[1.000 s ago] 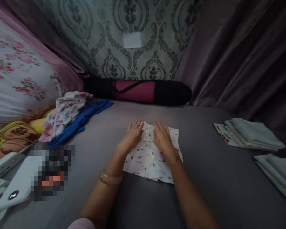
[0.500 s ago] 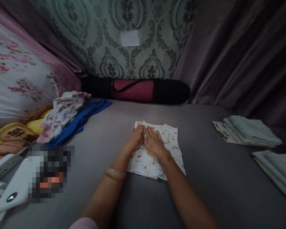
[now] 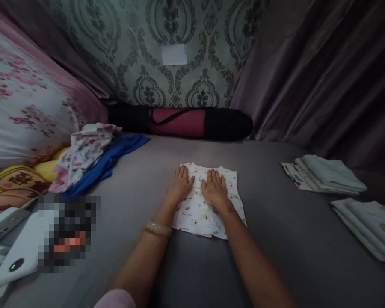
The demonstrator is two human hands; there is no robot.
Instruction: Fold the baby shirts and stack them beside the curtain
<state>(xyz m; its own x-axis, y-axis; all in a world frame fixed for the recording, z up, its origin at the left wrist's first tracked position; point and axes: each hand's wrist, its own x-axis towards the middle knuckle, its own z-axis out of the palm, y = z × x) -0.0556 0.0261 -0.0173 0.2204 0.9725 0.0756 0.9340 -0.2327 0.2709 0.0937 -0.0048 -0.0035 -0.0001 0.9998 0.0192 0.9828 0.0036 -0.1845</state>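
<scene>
A small white shirt with a scattered print lies flat on the grey bed sheet, its neckline toward the wall. My left hand rests palm down on its upper left part, fingers stretched out. On the upper right part, my right hand lies flat too, with the thumb apart from the fingers. Both palms touch the cloth, and neither hand grips it. A strip of the shirt's front shows between them.
Two stacks of folded clothes, one farther and one nearer, lie at right. Rumpled clothes and a blue garment are at left, near a white power bank and power strip. A black-and-maroon bag lies along the wall.
My hands have moved apart from the middle of the shirt, the left one leftward and the right one rightward. The shirt's front looks smoother, and the view has shifted slightly.
</scene>
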